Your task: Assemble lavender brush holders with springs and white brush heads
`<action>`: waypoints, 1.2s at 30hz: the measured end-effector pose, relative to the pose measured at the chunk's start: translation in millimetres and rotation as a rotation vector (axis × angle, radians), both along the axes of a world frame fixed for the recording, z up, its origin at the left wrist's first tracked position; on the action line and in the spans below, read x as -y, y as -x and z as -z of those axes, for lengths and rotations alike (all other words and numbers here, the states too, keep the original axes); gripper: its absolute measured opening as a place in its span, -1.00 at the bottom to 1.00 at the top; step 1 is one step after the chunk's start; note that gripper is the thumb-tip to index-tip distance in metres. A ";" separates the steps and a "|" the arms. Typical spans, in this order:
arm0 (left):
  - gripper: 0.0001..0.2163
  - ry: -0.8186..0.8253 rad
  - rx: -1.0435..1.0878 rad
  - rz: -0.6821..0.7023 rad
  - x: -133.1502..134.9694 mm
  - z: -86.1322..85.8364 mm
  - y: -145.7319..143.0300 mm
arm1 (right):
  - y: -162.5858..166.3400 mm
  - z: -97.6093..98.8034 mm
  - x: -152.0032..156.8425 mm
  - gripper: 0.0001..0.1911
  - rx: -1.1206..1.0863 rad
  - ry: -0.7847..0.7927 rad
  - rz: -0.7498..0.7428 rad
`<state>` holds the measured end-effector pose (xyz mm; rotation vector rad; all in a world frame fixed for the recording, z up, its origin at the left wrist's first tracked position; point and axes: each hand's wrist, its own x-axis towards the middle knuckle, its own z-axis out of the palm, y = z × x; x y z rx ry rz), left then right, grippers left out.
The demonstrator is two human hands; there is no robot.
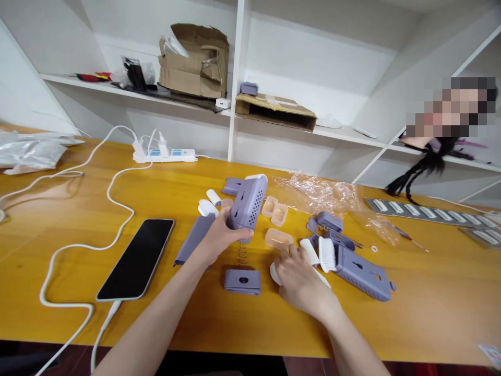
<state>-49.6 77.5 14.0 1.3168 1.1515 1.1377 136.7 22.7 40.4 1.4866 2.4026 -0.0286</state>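
Observation:
My left hand [219, 235] grips a purple plastic housing [247, 206] with rows of small holes, tilted above the table. Below it, a metal spring [243, 254] stands near a purple block with a black round part [242, 281]. My right hand [297, 274] is closed with curled fingers over a white rounded plastic piece [275, 273], which shows at both sides of the hand. Just beyond those fingers lie a white cylinder [309, 251] and a white bristle brush [327, 254]. Another purple housing [362, 272] lies to the right. A ribbed purple panel [195, 237] is beside my left wrist.
Peach trays [278, 238] and crumpled clear film [321, 193] lie farther back. A phone [136, 259] with a white cable is at left, a power strip [176, 155] behind. A screwdriver [403, 233] lies right. Shelves hold cardboard boxes [195, 68]. A person with dark braids [420, 169] is at far right.

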 end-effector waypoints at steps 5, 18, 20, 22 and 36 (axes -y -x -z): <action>-0.47 -0.122 -0.215 -0.085 -2.2 2.1 0.6 | -10.9 6.6 -9.4 -0.67 -0.197 -0.048 -0.016; -0.39 -0.399 -0.557 -0.158 2.2 4.9 -1.9 | -31.6 -27.2 -17.0 -0.44 -0.914 -0.041 -0.058; -0.38 -0.430 -0.555 -0.080 3.8 5.4 -2.6 | -33.3 -28.4 -16.7 -0.44 -0.987 -0.175 -0.052; -0.35 -0.441 -0.538 0.009 5.8 6.2 -4.2 | -31.6 -26.2 -17.9 -0.46 -1.009 -0.286 -0.068; -0.28 -0.442 -0.308 0.201 13.6 7.1 -7.7 | -27.8 -6.5 -33.7 -0.50 -1.054 -0.187 -0.267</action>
